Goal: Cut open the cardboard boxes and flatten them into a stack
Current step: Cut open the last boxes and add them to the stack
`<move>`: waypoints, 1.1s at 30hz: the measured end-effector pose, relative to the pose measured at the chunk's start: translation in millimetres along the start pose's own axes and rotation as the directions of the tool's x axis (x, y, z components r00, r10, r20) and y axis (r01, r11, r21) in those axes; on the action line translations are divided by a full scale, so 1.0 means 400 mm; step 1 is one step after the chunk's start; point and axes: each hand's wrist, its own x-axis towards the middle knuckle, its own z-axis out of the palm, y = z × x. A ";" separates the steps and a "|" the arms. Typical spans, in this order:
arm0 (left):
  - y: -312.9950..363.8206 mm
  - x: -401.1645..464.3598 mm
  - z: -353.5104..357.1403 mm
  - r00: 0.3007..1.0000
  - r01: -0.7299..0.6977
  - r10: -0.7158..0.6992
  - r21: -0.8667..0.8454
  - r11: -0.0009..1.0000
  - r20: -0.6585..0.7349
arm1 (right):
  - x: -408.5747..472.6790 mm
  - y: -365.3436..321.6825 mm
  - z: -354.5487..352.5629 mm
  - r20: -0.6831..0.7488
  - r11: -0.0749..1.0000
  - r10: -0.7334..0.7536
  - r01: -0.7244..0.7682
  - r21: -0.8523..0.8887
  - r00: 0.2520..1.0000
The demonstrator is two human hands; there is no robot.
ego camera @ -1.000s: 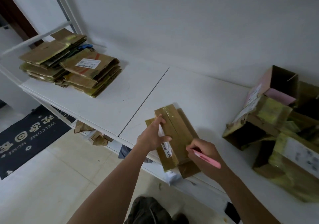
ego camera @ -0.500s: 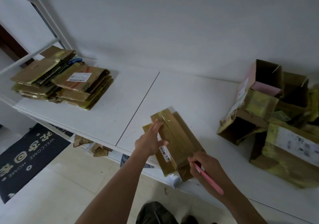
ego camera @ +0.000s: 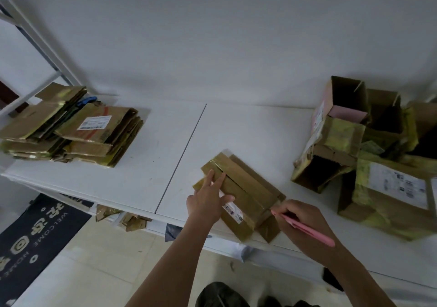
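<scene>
A small taped cardboard box [ego camera: 246, 188] lies near the front edge of the white table [ego camera: 151, 164], with a barcode label at its near end. My left hand [ego camera: 209, 199] presses on the box's left side with straight fingers. My right hand [ego camera: 300, 221] grips a pink box cutter [ego camera: 305, 227], its tip at the box's near right corner. A stack of flattened boxes [ego camera: 71, 129] sits at the table's far left.
A heap of several unflattened boxes [ego camera: 369, 155], some open and taped yellow, fills the table's right side. A white wall runs behind. Cardboard scraps [ego camera: 127, 219] lie below the table edge. A dark welcome mat [ego camera: 30, 240] is on the floor at left.
My left fingers have straightened and slid further up the box. My right hand with the cutter stays at the box's near right corner. The camera has tilted, shifting the scene.
</scene>
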 end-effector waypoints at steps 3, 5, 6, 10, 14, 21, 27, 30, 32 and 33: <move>0.017 0.003 0.000 1.000 0.006 -0.004 0.062 0.998 -0.018 | -0.001 0.003 -0.034 -0.006 0.997 0.006 -0.006 0.080 1.000; 0.030 0.004 -0.001 0.999 0.016 -0.013 0.095 0.995 -0.034 | -0.012 0.012 -0.066 -0.072 0.994 0.003 0.005 0.108 0.997; 0.038 0.005 -0.001 0.999 0.019 -0.013 0.127 0.992 -0.051 | -0.019 0.027 -0.085 -0.124 0.990 0.026 -0.008 0.143 0.992; 0.049 0.015 -0.001 0.980 -0.055 0.107 0.290 0.956 -0.167 | -0.042 0.046 -0.148 -0.409 0.979 0.071 0.014 0.201 0.910; 0.009 0.038 -0.019 0.952 -0.223 0.275 0.311 0.924 -0.133 | -0.033 0.053 -0.092 -0.416 0.958 0.146 -0.024 0.285 0.897; 0.015 0.015 -0.030 0.993 -0.024 0.041 0.155 0.988 -0.107 | 0.004 0.072 -0.047 -0.313 0.860 0.269 -0.081 0.503 0.911; 0.010 0.007 -0.012 0.994 -0.092 0.102 0.203 0.975 -0.041 | 0.074 0.084 0.029 -0.278 0.619 0.460 -0.081 0.781 0.843; 0.004 0.005 -0.007 0.996 -0.083 0.088 0.229 0.970 -0.009 | 0.085 0.094 0.077 -0.324 0.601 0.508 -0.059 0.797 0.798; 0.003 0.004 -0.007 0.997 -0.081 0.081 0.233 0.969 0.009 | 0.083 0.105 0.099 -0.354 0.624 0.498 -0.043 0.780 0.792; 0.005 0.003 -0.009 0.997 -0.078 0.076 0.231 0.970 0.017 | 0.081 0.109 0.106 -0.363 0.637 0.485 -0.037 0.770 0.795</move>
